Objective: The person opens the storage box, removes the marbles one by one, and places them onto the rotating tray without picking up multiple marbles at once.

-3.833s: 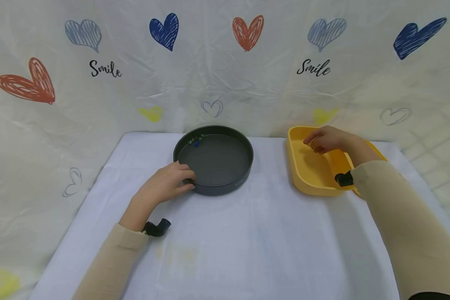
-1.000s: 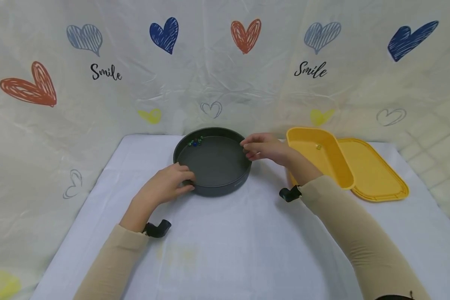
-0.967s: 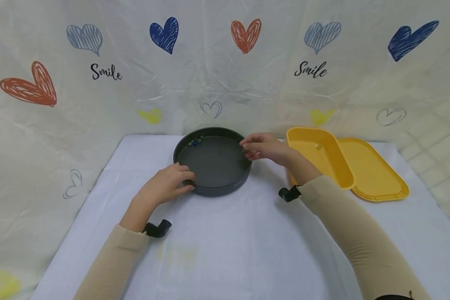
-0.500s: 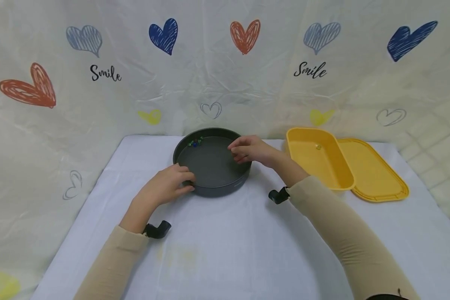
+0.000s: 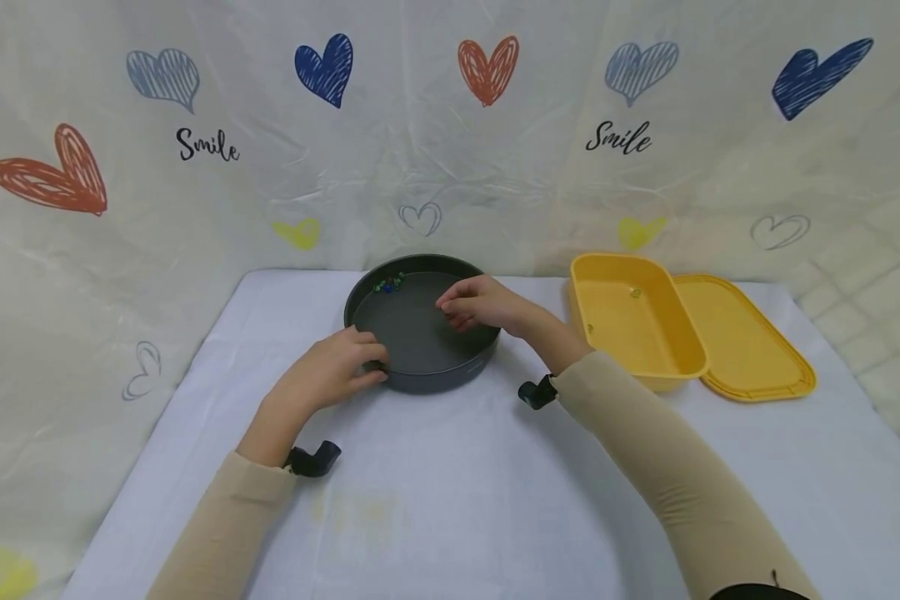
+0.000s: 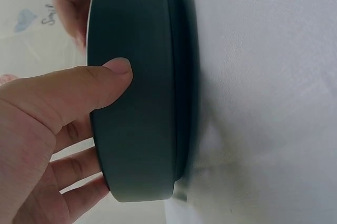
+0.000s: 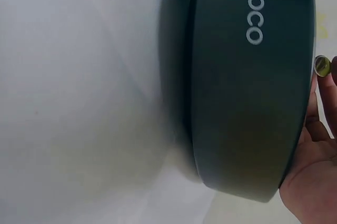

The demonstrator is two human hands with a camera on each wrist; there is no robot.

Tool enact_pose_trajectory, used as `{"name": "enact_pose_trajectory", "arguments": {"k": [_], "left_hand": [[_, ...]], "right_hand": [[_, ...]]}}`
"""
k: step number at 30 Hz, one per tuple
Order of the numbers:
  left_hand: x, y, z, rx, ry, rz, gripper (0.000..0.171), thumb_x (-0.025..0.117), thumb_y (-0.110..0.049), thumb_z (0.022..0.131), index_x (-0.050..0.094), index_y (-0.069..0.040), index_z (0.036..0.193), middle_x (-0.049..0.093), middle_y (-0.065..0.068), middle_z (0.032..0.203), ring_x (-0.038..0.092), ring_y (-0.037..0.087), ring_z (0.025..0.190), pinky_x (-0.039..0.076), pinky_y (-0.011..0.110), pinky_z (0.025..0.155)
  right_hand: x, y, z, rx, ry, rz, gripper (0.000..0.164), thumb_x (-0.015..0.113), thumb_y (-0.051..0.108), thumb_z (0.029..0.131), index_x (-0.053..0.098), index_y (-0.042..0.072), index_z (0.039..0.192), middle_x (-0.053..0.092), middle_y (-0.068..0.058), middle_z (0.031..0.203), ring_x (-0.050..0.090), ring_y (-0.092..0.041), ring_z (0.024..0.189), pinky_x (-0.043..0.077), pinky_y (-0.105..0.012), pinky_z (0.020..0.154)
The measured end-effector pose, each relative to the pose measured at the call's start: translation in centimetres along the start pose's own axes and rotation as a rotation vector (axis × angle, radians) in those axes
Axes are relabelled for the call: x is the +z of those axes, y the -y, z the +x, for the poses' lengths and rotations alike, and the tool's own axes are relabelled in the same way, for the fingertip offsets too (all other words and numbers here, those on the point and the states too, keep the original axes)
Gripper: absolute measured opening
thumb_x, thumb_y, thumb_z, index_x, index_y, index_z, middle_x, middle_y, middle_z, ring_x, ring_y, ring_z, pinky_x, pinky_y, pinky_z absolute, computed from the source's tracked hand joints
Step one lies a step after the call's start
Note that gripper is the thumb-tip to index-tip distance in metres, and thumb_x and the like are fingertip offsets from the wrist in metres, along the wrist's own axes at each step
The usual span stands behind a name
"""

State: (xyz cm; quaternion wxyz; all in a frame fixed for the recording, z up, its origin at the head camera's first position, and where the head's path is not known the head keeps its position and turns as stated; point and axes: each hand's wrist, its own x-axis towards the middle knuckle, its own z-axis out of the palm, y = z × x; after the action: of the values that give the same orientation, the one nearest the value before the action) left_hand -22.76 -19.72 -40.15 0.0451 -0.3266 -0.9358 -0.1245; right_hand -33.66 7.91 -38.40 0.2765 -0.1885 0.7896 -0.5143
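Note:
A round dark pan stands on the white cloth, with several small green and blue marbles along its far left inside edge. My left hand grips the pan's near left rim; in the left wrist view the thumb lies on the outer wall and the other fingers go behind it. Over the pan's right half is my right hand. Between its fingertips it pinches a yellowish-green glass marble, visible beside the rim in the right wrist view.
To the right stands a yellow rectangular box with a few small yellowish marbles inside. A yellow lid lies flat beside it, partly under the box's edge. A curtain with printed hearts hangs behind the table.
From over the yellow box, my right hand has moved left to the pan and, over the last second, further in across its rim. My left hand has stayed on the rim.

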Motion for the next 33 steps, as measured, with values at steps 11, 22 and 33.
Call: {"name": "enact_pose_trajectory", "arguments": {"k": [11,22,33], "left_hand": [[0.1,0.1,-0.1,0.007,-0.003,-0.002,0.011,0.079,-0.022,0.087,0.072,-0.020,0.096,0.064,-0.003,0.092,0.056,0.017,0.086,0.049,0.035,0.075],[0.2,0.2,-0.1,0.011,-0.002,0.000,0.011,0.079,-0.023,0.087,0.072,-0.021,0.095,0.063,-0.004,0.092,0.055,0.016,0.086,0.049,0.035,0.075],[0.3,0.2,-0.1,0.006,-0.005,0.002,0.012,0.080,-0.023,0.086,0.072,-0.021,0.096,0.063,-0.004,0.092,0.056,0.016,0.087,0.049,0.036,0.075]], "right_hand": [[1.1,-0.2,0.8,-0.044,0.012,-0.168,0.028,0.057,0.012,0.101,0.065,-0.005,0.120,0.066,-0.022,0.114,0.065,-0.020,0.087,0.056,-0.032,0.078],[1.8,0.1,1.0,0.010,0.035,-0.500,0.020,0.060,0.022,0.100,0.072,0.010,0.111,0.072,-0.004,0.097,0.068,-0.017,0.080,0.055,-0.029,0.074],[1.8,0.3,0.8,0.004,0.027,-0.481,0.018,0.061,0.021,0.099,0.072,0.012,0.109,0.071,-0.005,0.096,0.068,-0.019,0.080,0.055,-0.030,0.073]]}}
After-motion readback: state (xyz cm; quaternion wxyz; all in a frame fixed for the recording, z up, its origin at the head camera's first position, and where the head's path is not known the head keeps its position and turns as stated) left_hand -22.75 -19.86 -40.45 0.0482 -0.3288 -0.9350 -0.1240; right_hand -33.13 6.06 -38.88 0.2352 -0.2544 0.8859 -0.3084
